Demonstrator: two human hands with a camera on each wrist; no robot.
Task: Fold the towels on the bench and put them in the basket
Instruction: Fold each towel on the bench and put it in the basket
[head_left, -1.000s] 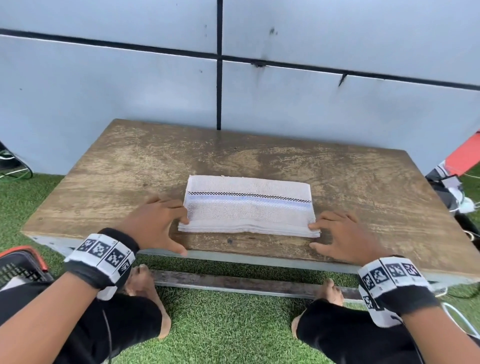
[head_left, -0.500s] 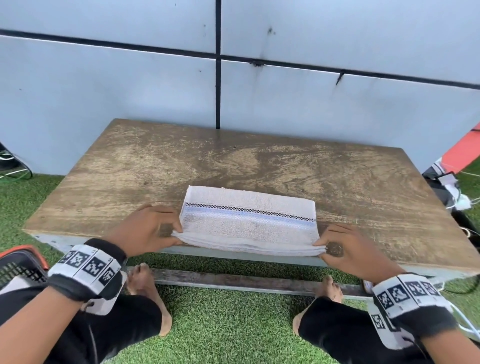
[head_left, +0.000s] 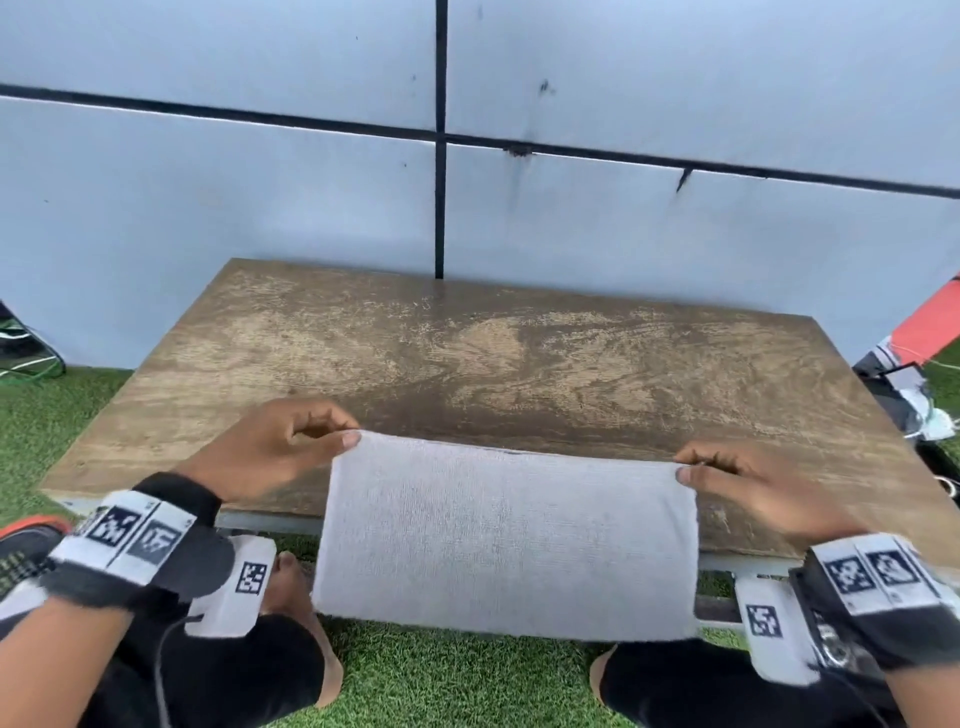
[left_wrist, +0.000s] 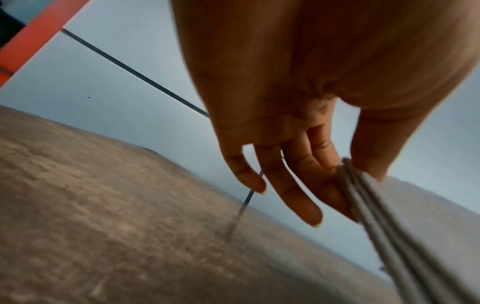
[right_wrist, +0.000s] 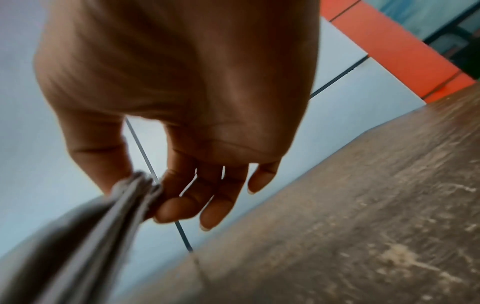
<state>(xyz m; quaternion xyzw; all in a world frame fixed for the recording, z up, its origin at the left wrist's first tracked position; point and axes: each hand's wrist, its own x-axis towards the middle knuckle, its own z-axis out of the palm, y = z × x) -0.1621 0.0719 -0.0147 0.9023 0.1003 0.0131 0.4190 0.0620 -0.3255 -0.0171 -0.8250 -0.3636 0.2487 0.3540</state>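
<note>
We find the towel (head_left: 506, 540) off the bench (head_left: 519, 358), hanging as a folded panel in front of its near edge; its long axis runs left to right between the two hands, top edge level, free edge hanging toward the grass. The left hand (head_left: 270, 447) pinches the top left corner between thumb and fingers; the left wrist view shows several stacked layers caught in that grip. The right hand (head_left: 748, 493) pinches the top right corner likewise; the right wrist view confirms the layers clamped there. The basket (head_left: 23, 551) shows only as an orange-rimmed corner at the far left, beside the left forearm; in our judgement it lies left of and below the towel, so the left hand is nearer and the carry must swing leftward.
</note>
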